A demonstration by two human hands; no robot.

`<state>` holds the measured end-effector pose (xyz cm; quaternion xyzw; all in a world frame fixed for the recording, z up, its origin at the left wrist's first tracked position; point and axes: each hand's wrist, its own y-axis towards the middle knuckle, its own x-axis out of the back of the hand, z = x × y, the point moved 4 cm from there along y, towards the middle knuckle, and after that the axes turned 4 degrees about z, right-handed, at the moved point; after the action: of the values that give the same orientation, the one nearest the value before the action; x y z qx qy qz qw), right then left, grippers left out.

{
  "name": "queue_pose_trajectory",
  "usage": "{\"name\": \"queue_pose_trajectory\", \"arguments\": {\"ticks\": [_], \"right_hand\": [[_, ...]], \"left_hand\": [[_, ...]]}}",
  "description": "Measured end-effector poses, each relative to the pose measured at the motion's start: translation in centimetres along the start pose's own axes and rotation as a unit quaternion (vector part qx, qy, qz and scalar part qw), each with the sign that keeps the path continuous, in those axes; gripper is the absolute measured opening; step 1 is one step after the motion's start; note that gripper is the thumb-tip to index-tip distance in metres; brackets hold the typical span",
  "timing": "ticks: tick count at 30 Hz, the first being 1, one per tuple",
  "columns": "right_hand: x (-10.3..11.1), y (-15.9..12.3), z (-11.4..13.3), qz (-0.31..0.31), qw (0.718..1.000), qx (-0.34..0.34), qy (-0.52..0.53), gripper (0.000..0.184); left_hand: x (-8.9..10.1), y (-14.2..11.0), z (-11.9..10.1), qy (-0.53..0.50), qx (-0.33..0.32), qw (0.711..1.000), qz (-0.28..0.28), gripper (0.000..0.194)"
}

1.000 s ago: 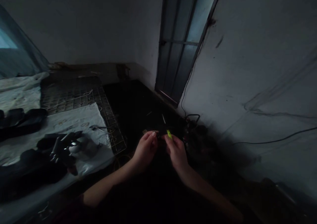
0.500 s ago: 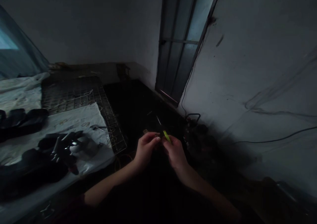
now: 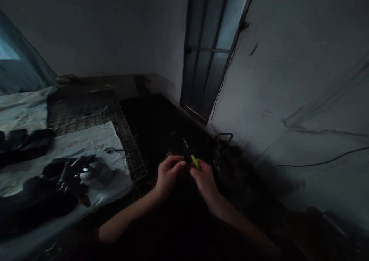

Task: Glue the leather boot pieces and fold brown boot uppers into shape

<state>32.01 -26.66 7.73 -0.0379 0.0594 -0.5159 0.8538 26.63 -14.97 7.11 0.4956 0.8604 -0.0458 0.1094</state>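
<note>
Near the middle of the view, my right hand (image 3: 204, 176) is closed around a slim tool with a yellow-green handle (image 3: 195, 162). A thin, pale metal tip (image 3: 185, 142) points up and away from it; whether it is a knife or a screwdriver I cannot tell. Just to the left, my left hand (image 3: 168, 174) pinches something small and dark, mostly covered by the fingers. A flat brownish end (image 3: 169, 153) sticks out beyond those fingers. Both hands are close together above dark ground, with their fingertips almost meeting.
At left, a white sheet (image 3: 95, 136) lies over a wire mesh table (image 3: 127, 134). On it are a metallic spray-gun-like device (image 3: 95, 172), a curved metal tool (image 3: 113, 151) and dark bulky objects (image 3: 27, 138). A door (image 3: 207, 61) stands ahead; dark machinery (image 3: 227, 149) sits right, beside the wall.
Over the last second the yellow-green tool has tilted, its tip swinging left. My left hand's fingers have shifted slightly around the small piece. Since half a second ago little has moved.
</note>
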Motion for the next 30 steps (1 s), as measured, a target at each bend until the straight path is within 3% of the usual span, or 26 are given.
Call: {"name": "queue_pose_trajectory", "arguments": {"ticks": [6,12,19,28,30], "right_hand": [[0.7,0.5,0.2,-0.030,0.997,0.009,-0.071,0.009],[3.1,1.5,-1.2,-0.065,0.992,-0.009,-0.109,0.016],[4.2,2.0,-1.7,-0.049,0.986,-0.001,-0.157,0.028],[6.0,2.2,0.6,-0.064,0.954,0.053,-0.288,0.013],[5.8,1.7,1.1,-0.062,0.937,0.069,-0.338,0.022]], "left_hand": [[0.2,0.3,0.5,-0.040,0.041,0.998,-0.022,0.020],[1.6,1.2,0.3,-0.115,0.074,0.985,-0.106,0.036],[0.5,1.1,1.7,-0.300,0.203,0.931,-0.047,0.043],[0.0,0.8,1.5,-0.373,0.260,0.889,-0.044,0.024],[0.0,0.7,1.5,-0.379,0.265,0.885,-0.052,0.022]]}}
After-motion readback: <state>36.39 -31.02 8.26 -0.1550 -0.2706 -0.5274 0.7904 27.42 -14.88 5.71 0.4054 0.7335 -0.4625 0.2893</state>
